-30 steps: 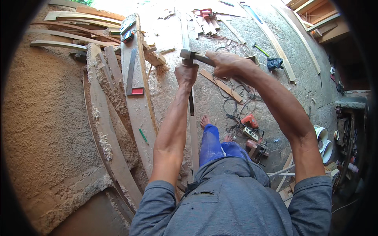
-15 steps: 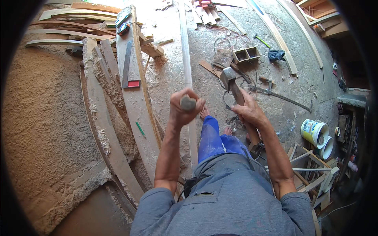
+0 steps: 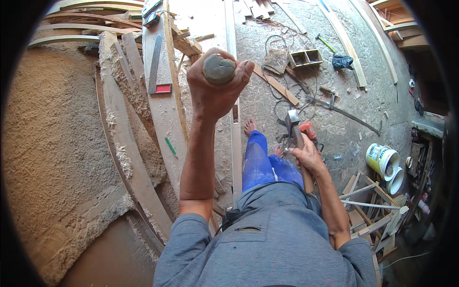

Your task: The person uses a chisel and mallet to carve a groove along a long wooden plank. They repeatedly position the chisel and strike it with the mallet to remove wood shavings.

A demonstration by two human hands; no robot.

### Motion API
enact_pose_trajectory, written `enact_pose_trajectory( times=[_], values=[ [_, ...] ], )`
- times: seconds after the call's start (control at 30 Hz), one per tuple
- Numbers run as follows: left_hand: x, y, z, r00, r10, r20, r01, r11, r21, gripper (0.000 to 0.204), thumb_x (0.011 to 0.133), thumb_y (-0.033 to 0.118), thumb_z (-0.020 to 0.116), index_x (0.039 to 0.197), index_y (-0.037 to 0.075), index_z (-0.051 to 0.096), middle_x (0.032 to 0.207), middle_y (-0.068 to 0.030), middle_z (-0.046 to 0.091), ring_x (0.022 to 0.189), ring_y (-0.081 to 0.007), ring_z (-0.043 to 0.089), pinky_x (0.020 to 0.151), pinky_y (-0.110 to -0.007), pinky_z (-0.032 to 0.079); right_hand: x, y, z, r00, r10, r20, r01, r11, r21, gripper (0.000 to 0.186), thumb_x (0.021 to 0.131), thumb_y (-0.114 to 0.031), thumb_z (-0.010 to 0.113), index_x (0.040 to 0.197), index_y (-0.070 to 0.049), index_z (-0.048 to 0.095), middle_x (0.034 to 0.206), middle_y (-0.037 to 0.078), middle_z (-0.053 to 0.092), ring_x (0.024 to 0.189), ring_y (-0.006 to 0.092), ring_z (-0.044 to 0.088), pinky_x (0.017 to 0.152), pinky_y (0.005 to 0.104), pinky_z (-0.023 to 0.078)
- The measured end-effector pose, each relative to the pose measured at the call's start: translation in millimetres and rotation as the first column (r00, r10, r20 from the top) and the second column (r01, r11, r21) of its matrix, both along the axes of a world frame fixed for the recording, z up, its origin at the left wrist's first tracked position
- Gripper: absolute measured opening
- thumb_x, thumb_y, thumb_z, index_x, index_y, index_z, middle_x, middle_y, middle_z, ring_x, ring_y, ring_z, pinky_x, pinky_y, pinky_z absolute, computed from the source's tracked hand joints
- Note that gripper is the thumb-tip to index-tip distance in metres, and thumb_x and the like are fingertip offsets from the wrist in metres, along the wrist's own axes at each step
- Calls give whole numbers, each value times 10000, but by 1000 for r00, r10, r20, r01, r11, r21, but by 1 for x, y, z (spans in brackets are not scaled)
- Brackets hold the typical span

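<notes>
left grip [image 3: 210, 98] clasps a handle [image 3: 219, 70], right grip [image 3: 310, 157] a hammer [image 3: 298, 137].

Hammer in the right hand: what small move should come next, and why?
Perhaps bring the round-ended tool to the dark slot in the pale beam before striking: the left hand grips it, butt toward the camera, while the right hand holds the hammer apart.
</notes>
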State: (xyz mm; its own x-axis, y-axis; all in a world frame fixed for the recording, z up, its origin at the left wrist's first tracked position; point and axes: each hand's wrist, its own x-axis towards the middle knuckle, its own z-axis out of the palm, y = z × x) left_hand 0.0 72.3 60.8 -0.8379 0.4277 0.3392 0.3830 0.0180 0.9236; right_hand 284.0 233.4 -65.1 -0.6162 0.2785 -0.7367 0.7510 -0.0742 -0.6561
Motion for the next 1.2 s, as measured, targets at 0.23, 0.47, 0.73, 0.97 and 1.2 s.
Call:
enact_pose_trajectory(
  times=[0.23,0.47,0.73,0.97,1.2],
  values=[
    [-1,-8,-50,975,161,154,-165,986,14,267,843,160,881,800,83,629,695,37,612,657,-46,601,611,-234,517,1,-10,11,999,-20,-30,18,999,-50,725,854,-134,706,1502,-15,403,769,23,591,532,96,559,459,275,483],
    [-10,-1,-59,988,150,20,-151,988,13,223,890,101,828,813,81,619,640,17,619,554,-63,606,493,-220,475,3,-13,11,998,-12,-61,9,998,-58,719,874,-163,718,1498,-10,398,770,35,598,547,102,563,467,284,482],
    [5,10,-56,993,116,-23,-117,992,-43,224,828,97,831,786,60,614,676,14,616,634,-68,597,602,-261,507,-21,-8,59,953,151,-261,-96,973,210,760,875,-121,708,1540,-5,359,926,131,661,728,219,670,645,358,555],
    [27,0,-61,975,164,-150,-175,982,-69,232,784,128,845,815,37,634,674,-31,643,633,-90,627,601,-291,534,-93,-20,199,462,530,-711,163,738,655,822,860,-20,741,1571,-67,330,959,175,684,763,286,718,714,408,595],
    [38,-12,-81,896,140,-420,-200,974,-102,324,816,229,833,1060,50,718,996,-83,741,907,-258,726,790,-391,574,-104,-27,166,610,782,-128,-308,383,871,728,875,32,598,1546,-62,333,1012,287,670,788,406,729,652,517,594]
  ],
)
